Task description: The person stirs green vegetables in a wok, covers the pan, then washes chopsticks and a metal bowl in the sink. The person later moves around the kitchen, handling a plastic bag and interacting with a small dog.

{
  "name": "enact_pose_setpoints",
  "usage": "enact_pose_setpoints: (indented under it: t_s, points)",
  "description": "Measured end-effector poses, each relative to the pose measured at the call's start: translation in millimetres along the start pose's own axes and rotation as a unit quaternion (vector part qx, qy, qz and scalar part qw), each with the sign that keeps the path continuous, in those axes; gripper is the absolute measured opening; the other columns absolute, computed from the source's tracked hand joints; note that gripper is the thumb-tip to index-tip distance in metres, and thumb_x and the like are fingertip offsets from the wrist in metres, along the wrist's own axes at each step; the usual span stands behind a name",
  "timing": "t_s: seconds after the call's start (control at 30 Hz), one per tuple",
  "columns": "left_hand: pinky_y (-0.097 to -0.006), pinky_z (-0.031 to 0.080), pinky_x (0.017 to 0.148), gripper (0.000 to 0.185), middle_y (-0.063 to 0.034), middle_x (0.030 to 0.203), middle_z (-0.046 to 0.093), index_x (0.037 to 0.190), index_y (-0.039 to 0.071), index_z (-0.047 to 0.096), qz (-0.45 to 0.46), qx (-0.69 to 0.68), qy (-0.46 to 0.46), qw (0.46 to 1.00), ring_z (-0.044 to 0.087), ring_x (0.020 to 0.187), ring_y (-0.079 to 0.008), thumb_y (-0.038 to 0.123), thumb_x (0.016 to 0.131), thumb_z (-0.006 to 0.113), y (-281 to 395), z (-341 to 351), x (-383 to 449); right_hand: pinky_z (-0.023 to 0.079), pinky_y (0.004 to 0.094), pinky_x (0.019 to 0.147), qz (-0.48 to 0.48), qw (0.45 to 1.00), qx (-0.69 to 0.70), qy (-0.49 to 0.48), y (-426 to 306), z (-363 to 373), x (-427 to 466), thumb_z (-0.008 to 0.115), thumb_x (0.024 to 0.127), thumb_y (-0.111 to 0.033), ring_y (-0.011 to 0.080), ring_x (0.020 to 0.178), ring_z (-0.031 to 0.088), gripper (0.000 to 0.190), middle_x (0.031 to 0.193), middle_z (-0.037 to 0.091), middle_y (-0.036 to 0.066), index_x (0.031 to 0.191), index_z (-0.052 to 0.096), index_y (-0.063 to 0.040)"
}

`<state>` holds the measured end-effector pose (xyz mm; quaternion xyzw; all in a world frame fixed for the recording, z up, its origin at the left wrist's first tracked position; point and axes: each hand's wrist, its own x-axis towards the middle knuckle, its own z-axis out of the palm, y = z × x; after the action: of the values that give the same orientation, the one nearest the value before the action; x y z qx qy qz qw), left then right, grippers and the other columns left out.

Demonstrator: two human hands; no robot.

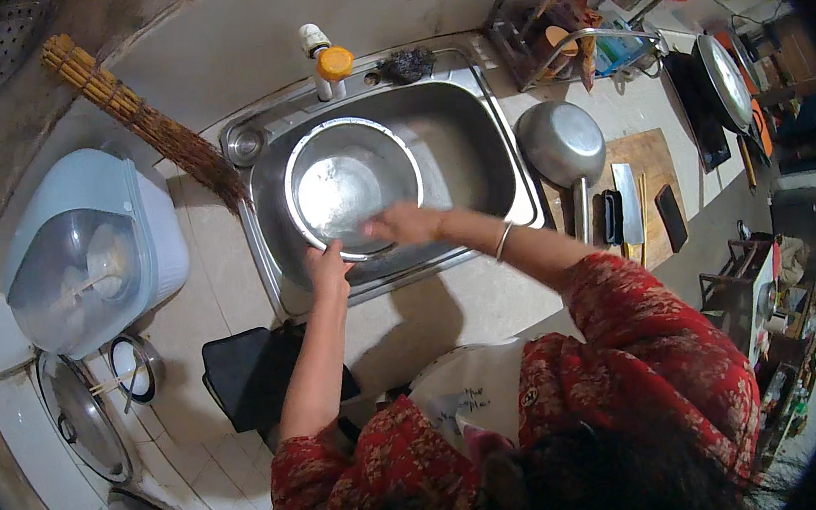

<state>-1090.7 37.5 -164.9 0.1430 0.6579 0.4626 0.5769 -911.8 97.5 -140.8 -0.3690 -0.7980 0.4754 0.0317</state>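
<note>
A round stainless steel basin (332, 188) sits in the metal sink (476, 153), and its inside looks shiny and wet. At the near left of its rim my left hand (328, 270) grips the edge, thumb on top. My right hand (408, 223), blurred, reaches over the near right part of the rim with its fingers towards the inside. Whether those fingers hold anything is not clear. Behind the basin stands a faucet with an orange knob (335, 63). A dark scouring pad (408, 66) lies on the sink's back ledge.
Left of the sink are a bundled twig brush (143, 119), a lidded plastic dish box (87, 254) and a pot lid (83, 420). To the right are an upturned saucepan (563, 143), a cleaver (628, 203) on a wooden board (649, 152), and a metal rack (579, 35).
</note>
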Motion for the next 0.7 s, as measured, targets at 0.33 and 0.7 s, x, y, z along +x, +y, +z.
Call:
enact_pose_setpoints:
  t_s: [0.33, 0.7]
  points:
    - [-0.0326, 0.053, 0.057, 0.050, -0.0117, 0.108, 0.051, 0.123, 0.007, 0.035, -0.002, 0.030, 0.006, 1.000, 0.058, 0.084, -0.0214, -0.001, 0.076, 0.048, 10.0, -8.0, -12.9, 0.009, 0.0423, 0.107, -0.016, 0.799, -0.601, 0.029, 53.8, -13.4, 31.0, 0.037, 0.087, -0.044, 0.0218, 0.120, 0.039, 0.043, 0.121, 0.052, 0.006, 0.106, 0.062, -0.014]
    - [-0.0308, 0.052, 0.048, 0.046, -0.0120, 0.102, 0.053, 0.117, 0.001, 0.041, 0.046, 0.063, 0.055, 0.995, 0.057, 0.080, -0.0202, -0.001, 0.072, 0.052, -5.8, 24.1, -11.2, 0.039, 0.0416, 0.084, 0.153, 0.982, -0.048, -0.096, 18.8, 39.8, 17.5, 0.021, 0.088, -0.056, 0.0370, 0.092, 0.056, 0.066, 0.092, 0.060, 0.022, 0.101, 0.061, -0.005]
